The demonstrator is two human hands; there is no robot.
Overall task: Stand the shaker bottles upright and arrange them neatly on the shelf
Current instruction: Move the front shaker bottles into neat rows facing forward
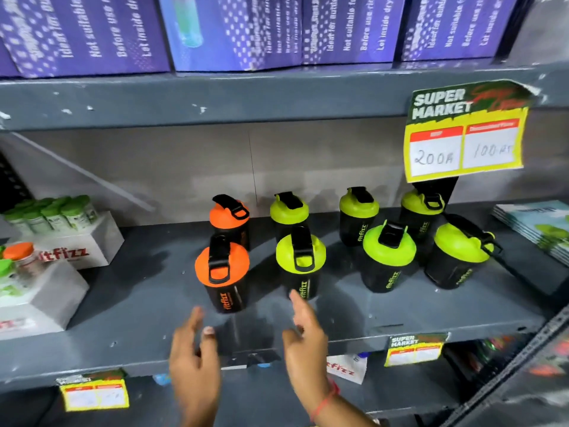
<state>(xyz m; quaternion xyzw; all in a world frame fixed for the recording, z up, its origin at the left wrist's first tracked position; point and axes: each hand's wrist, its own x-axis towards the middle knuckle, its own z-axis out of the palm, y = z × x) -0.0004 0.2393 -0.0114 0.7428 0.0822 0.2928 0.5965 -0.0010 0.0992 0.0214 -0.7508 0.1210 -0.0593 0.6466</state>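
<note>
Several black shaker bottles stand upright in two rows on the grey shelf point(129, 303). At the left are two with orange lids, one in front point(222, 272) and one behind it point(230, 219). The others have green lids: a front one point(300, 263), a back one point(288, 212), and more to the right point(388, 257), point(462, 254). My left hand point(194, 362) hovers open at the shelf's front edge below the front orange bottle. My right hand point(304, 340) is open too, its fingertip just short of the front green bottle. Neither hand holds anything.
White Fitfizz boxes point(77, 248) holding small green-capped jars sit at the left of the shelf. A stack of booklets point(535, 229) lies at the right. A yellow price sign point(465, 140) hangs from the shelf above, which carries purple boxes point(234, 32).
</note>
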